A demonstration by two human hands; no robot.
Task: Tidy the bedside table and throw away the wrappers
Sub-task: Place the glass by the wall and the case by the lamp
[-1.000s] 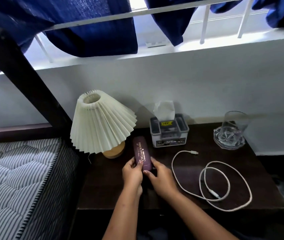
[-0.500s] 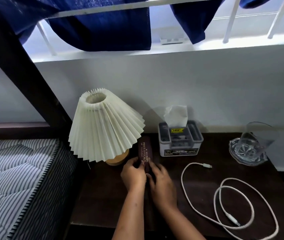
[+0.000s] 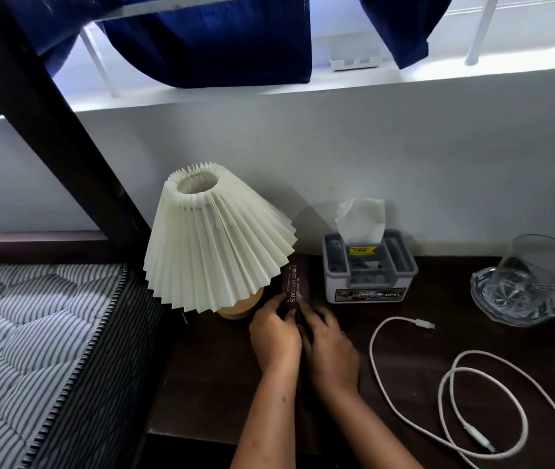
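A maroon glasses case point(image 3: 295, 280) with gold lettering lies on the dark wooden bedside table point(image 3: 221, 384), between the lamp point(image 3: 215, 238) and the tissue box point(image 3: 369, 265). My left hand point(image 3: 274, 335) and my right hand point(image 3: 332, 350) meet at the case's near end, fingers curled around it. The far end of the case reaches close to the wall, partly under the lamp's pleated cream shade. No wrappers are visible.
A white charging cable point(image 3: 455, 394) lies looped on the table's right half. An upside-down glass on a glass dish point(image 3: 519, 286) stands at the far right. A striped mattress point(image 3: 32, 350) borders the table on the left, with a dark bed frame post point(image 3: 56, 130) above it.
Both hands have pushed the glasses case away from me, toward the wall between the lamp and the tissue box. The camera has shifted left and closer.
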